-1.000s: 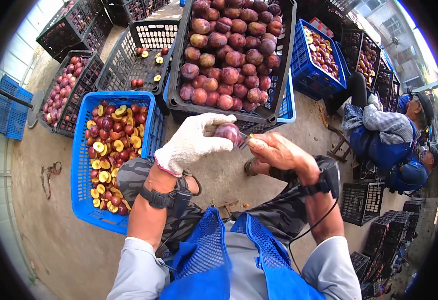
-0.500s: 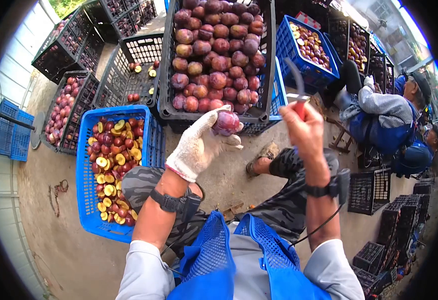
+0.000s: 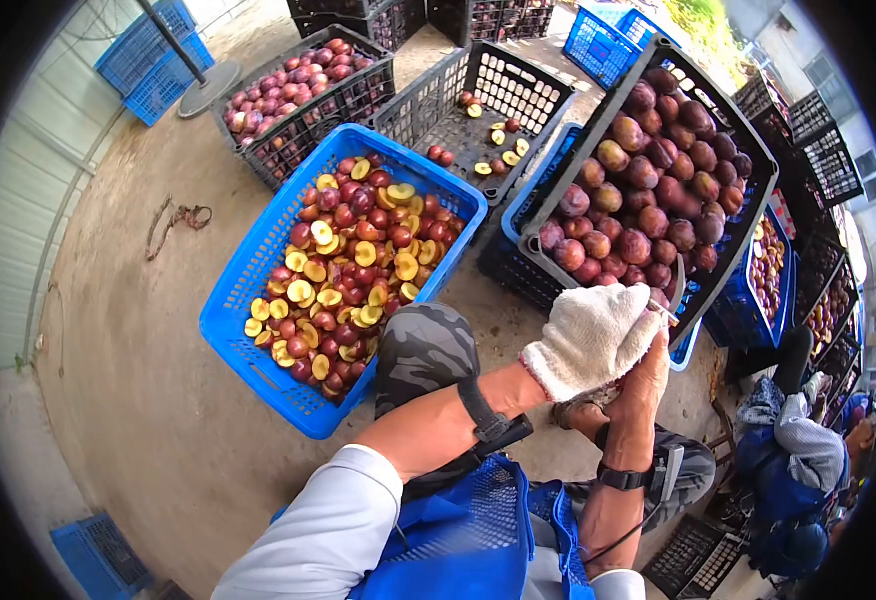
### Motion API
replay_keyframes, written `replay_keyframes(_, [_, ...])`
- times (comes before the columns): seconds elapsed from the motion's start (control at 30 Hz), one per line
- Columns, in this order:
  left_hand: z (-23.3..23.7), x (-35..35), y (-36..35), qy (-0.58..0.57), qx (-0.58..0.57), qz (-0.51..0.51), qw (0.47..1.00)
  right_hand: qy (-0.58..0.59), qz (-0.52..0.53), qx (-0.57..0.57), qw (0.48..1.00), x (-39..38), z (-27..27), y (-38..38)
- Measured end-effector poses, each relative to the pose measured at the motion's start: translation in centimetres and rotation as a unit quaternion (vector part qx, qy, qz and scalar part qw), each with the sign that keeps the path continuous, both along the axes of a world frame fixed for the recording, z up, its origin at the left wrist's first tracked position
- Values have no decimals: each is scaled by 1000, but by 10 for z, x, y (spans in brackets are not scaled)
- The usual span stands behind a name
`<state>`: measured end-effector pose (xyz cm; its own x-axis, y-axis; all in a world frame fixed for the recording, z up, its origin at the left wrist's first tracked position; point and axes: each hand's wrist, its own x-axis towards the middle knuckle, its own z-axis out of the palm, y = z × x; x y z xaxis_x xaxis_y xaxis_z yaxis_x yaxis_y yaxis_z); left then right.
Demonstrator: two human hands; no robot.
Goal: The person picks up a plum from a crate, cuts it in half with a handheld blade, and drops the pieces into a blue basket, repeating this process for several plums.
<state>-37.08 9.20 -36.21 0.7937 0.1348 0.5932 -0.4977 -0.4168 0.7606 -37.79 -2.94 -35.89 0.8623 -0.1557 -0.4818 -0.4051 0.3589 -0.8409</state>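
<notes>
My left hand (image 3: 598, 338), in a white knit glove, is closed with its back toward me. The plum seen in it half a second ago is now hidden behind the glove. Pressed against the glove, my right hand (image 3: 644, 380) is bare and wrapped around a knife, whose curved blade (image 3: 679, 278) sticks up past the fingers. Both hands are at the near edge of a black crate (image 3: 550, 262) heaped with whole plums (image 3: 643, 172). Left of them stands a blue basket (image 3: 220, 322) holding halved plums (image 3: 330, 297) with yellow flesh.
A black crate (image 3: 413, 122) behind the blue basket has a few cut plums on its floor. Another crate of plums (image 3: 298, 90) is at the back left. At right, a person in a blue vest (image 3: 783, 490) sits near a blue basket (image 3: 770, 335) of cut fruit.
My view has swung left, so the crates appear farther right. My hands, apart before with the knife raised, have come together, and the plum has gone out of sight.
</notes>
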Motion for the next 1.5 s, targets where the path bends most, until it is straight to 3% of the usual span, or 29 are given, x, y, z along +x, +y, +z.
replay_keyframes(0.13, [5,7,11,-25,33,41,998,-147,44,-13,988,16,7,8])
replay_keyframes(0.2, [2,12,6,-28,-91,29,995,-235,18,-52,970,18,14,22])
replay_keyframes(0.27, [-2,12,-3,39,-203,4,978,-259,-16,-164,952,22,14,27])
replay_keyframes(0.33, [-13,13,-13,36,-183,12,982,-285,7,-295,912,21,17,27])
replay_keyframes(0.4, [-26,23,-20,12,-201,31,979,-290,0,-322,902,23,19,28])
replay_keyframes(0.47, [-32,26,-25,73,-255,-33,964,-357,30,-510,782,27,23,20])
replay_keyframes(0.53, [-25,30,-27,157,-375,-102,908,-412,15,-538,735,28,27,18])
replay_keyframes(0.57, [-23,25,-29,105,-298,-36,948,-450,33,-563,693,30,31,15])
replay_keyframes(0.6, [-55,39,-47,173,-528,-164,815,-481,54,-590,646,31,35,11])
replay_keyframes(0.63, [-65,44,-48,239,-589,-277,720,-475,67,-581,657,31,37,6])
replay_keyframes(0.67, [-38,33,-30,279,-754,-375,461,-471,80,-564,674,30,36,5])
replay_keyframes(0.7, [-16,19,-23,302,-736,-390,463,-505,86,-566,646,33,38,4])
replay_keyframes(0.73, [3,19,-11,353,-749,-378,413,-539,98,-561,620,32,39,3])
replay_keyframes(0.8, [2,21,-21,366,-688,-310,544,-549,157,-515,640,37,36,-17])
replay_keyframes(0.83, [1,24,-16,405,-671,-350,513,-419,149,-347,826,36,37,-24])
replay_keyframes(0.87, [2,28,-10,445,-649,-389,479,-262,129,-146,945,32,41,-30])
replay_keyframes(0.9, [5,30,-12,475,-635,-371,482,-122,90,-12,988,31,56,-36])
replay_keyframes(0.93, [9,30,-15,475,-644,-340,494,-154,110,93,978,40,43,-44])
replay_keyframes(1.07, [-1,26,3,458,-647,-332,512,-121,110,184,969,44,15,-53])
replay_keyframes(1.13, [-6,26,29,411,-626,-374,547,-85,89,121,985,44,10,-50])
replay_keyframes(1.17, [-2,25,40,372,-698,-244,560,-65,72,20,995,45,12,-43])
replay_keyframes(1.2, [-13,25,65,303,-735,-235,559,-40,83,-76,993,48,11,-34])
replay_keyframes(1.27, [-7,25,99,145,-793,18,591,-63,140,-96,984,72,21,-1])
replay_keyframes(1.3, [-22,18,129,125,-846,-40,517,-101,139,-66,983,98,25,21])
replay_keyframes(1.37, [-25,10,141,119,-806,29,579,-194,222,-67,953,153,51,55])
replay_keyframes(1.4, [-22,9,142,135,-786,49,601,-268,208,-134,931,172,64,66])
replay_keyframes(1.43, [-31,3,144,148,-748,-27,647,-298,201,-150,921,182,80,71])
replay_keyframes(1.5, [-26,2,136,153,-740,-74,651,-335,221,-268,876,196,94,50])
